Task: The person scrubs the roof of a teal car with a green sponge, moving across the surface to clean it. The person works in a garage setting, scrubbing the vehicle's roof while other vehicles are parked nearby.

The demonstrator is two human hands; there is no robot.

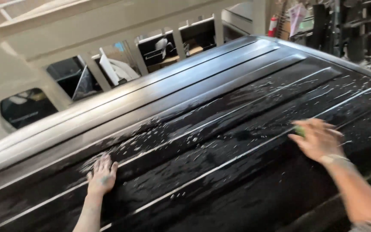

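Garage, beige van point(44, 38) behind; black ribbed roof point(237, 86) fills view. Left hand point(101, 174) at 7 o'clock, flat, fingers spread on wet panel. Right hand point(318, 139) at 3, closed on green sponge point(299, 131). Suds point(185, 141) cover mid roof; 11-to-1 edge looks dry, prob. unwashed.

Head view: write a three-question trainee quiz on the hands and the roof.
1. True or false: the left hand lies flat on the black roof.
2. What does the right hand press on the roof? A) a green pad B) a metal scraper C) a spray bottle
3. Fill in: white suds spread over the roof between the two ____.

Key: 1 true; 2 A; 3 hands.
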